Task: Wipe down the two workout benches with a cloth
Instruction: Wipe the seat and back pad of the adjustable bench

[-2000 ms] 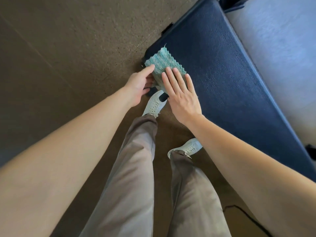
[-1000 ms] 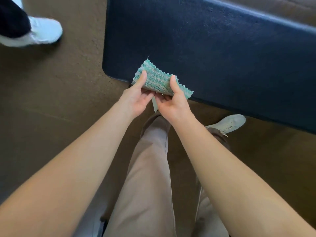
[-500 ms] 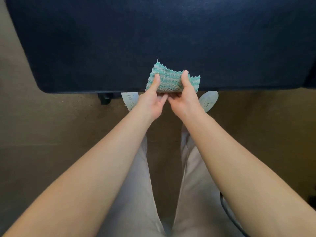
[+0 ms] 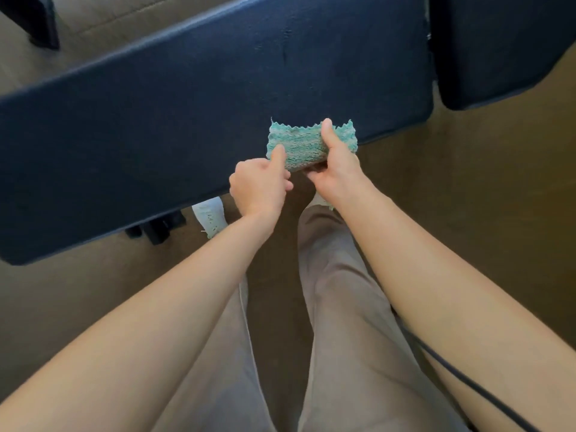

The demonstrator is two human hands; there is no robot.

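A folded teal cloth (image 4: 304, 141) with zigzag edges is held just above the near edge of a long dark blue bench pad (image 4: 174, 120). My right hand (image 4: 335, 169) grips the cloth's right side, thumb on top. My left hand (image 4: 258, 185) pinches its lower left corner with thumb and curled fingers. A second dark blue pad (image 4: 486, 48) lies at the upper right, separated from the long pad by a narrow gap.
Brown speckled floor (image 4: 467, 188) surrounds the bench. A black bench foot (image 4: 159, 227) sits under the pad near my white shoe (image 4: 210, 215). A dark object (image 4: 37, 20) stands at the top left. A black cord (image 4: 467, 381) runs past my right arm.
The view has swung, so the bench now runs diagonally and its second pad shows at the right. Both hands have kept hold of the cloth; my left thumb has slid lower on it.
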